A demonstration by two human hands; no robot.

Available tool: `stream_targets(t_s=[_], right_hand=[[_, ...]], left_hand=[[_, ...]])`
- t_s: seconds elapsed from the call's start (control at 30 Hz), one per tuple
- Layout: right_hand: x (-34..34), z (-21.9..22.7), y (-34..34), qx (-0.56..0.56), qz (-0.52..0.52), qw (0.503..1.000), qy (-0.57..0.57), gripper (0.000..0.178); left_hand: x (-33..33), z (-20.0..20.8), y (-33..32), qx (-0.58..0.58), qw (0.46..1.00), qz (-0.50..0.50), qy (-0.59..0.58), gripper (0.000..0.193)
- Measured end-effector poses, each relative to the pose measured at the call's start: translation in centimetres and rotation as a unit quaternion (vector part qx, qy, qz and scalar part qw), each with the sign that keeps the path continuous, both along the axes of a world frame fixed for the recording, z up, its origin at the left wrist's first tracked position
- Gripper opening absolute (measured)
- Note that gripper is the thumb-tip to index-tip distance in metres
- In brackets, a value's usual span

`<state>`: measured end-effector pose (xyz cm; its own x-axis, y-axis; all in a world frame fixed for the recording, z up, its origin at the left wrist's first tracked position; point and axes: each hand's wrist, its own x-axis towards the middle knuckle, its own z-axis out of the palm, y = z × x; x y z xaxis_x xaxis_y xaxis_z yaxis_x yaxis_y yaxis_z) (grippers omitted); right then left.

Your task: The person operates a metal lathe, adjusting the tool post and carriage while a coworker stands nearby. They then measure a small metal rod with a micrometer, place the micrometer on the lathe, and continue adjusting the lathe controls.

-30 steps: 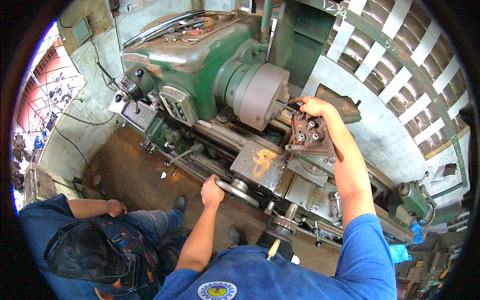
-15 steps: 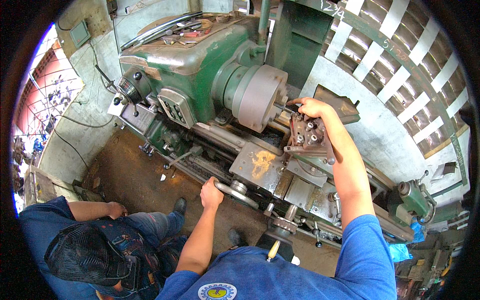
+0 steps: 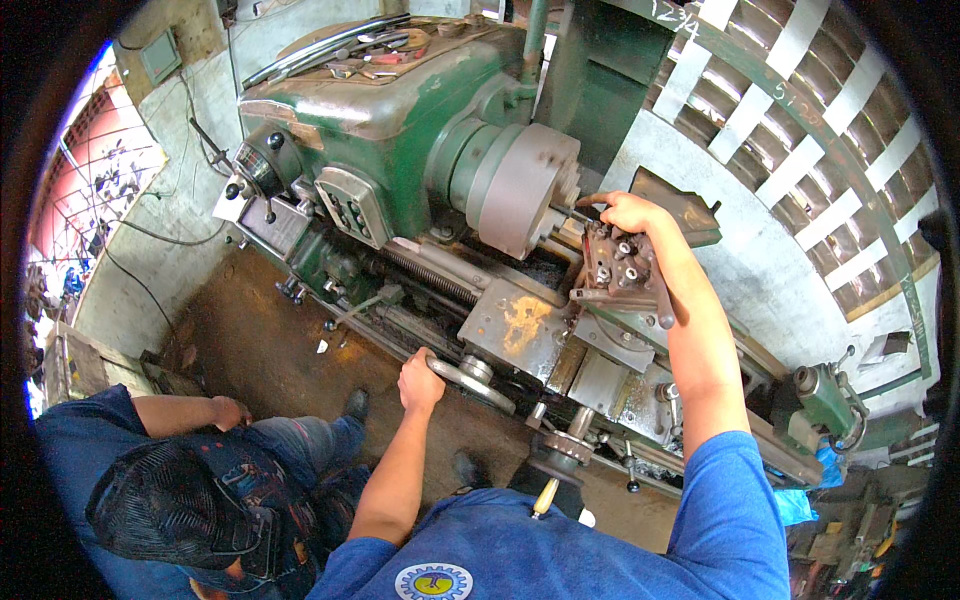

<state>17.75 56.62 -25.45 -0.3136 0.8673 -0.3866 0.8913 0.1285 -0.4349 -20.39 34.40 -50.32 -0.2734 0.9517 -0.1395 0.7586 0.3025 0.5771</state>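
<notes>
At about eight o'clock we see a second person in a dark patterned cap [image 3: 165, 510] and blue shirt, crouched on the brown dirt floor [image 3: 260, 340] with one hand on a knee. Just right of them, near six o'clock, our left hand [image 3: 420, 378] is clenched around the rim of the grey metal carriage handwheel [image 3: 468, 378] on the front of the big green cast-iron lathe [image 3: 390, 130]. Above, toward twelve o'clock, sits the round grey chuck [image 3: 530, 190], with loose tools lying on the headstock top. At two o'clock from centre our right hand [image 3: 630, 212] reaches over the rusty brown square tool post [image 3: 615, 268], fingertips pinched on a thin dark rod [image 3: 572, 213] sticking out of the chuck. At four o'clock the green tailstock [image 3: 825, 400] stands well apart.
</notes>
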Motion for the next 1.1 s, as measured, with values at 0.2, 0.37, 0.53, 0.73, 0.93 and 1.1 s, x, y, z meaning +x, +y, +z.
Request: stream_targets(t_s=[0.2,0.37,0.53,0.73,0.93,1.1], right_hand=[[0.2,-0.2,0.0,-0.011,-0.014,1.000,0.013,0.066],[0.7,-0.9,0.6,-0.009,-0.006,0.999,0.030,0.068],[0.7,-1.0,0.7,0.011,0.014,1.000,0.013,0.068],[0.5,-0.5,0.3,0.030,0.026,0.999,-0.002,0.067],[0.3,-0.2,0.1,0.015,0.013,1.000,-0.007,0.068],[0.4,-0.4,0.3,0.018,0.020,1.000,-0.012,0.068]], left_hand=[[-0.1,-0.4,0.1,-0.008,1.000,0.003,-0.002,0.031],[-0.2,-0.2,0.2,-0.017,1.000,0.002,-0.007,0.033],[-0.2,0.1,0.3,-0.023,1.000,0.001,-0.005,0.034],[-0.2,0.1,0.2,-0.023,1.000,0.002,-0.013,0.030],[-0.3,-0.1,0.3,-0.023,1.000,-0.005,-0.001,0.029],[-0.3,0.0,0.3,-0.026,1.000,0.000,-0.011,0.029]])
